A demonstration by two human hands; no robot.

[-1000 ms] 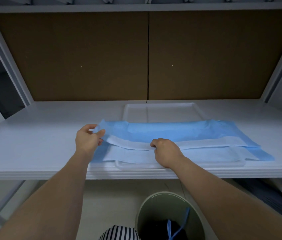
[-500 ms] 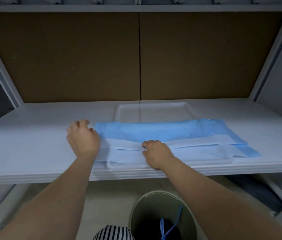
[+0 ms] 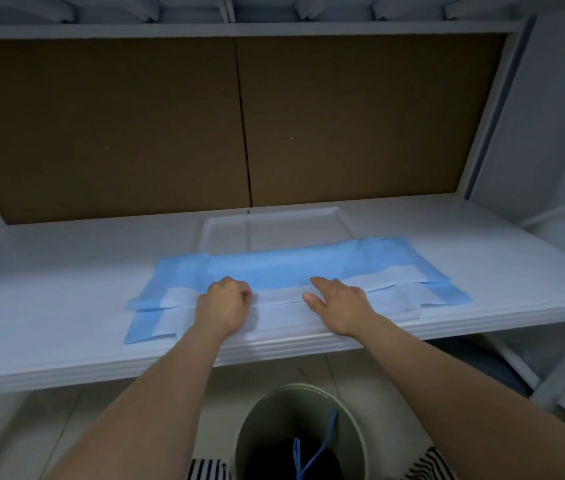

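My left hand (image 3: 223, 303) has quit the corner of the blue pad (image 3: 284, 268) for its middle fold, grip clenched, knuckles down; the right hand (image 3: 341, 301) has flattened, grip released. The pad lies folded over the near half of the tray (image 3: 308, 230), so I judge creasing is underway.

Fingertips of left hand (image 3: 223, 303) curled under, tray (image 3: 274, 220) beyond it half hidden by blue sheet (image 3: 291, 268), bin (image 3: 260, 424) below cut off.

Two bare forearms (image 3: 156, 393) run out to the bare hands: the left hand (image 3: 223, 304) and the right hand (image 3: 339, 301). At the bottom edge shows a black-and-white striped fabric garment (image 3: 206, 471) — narrow stripes, worn on the body.
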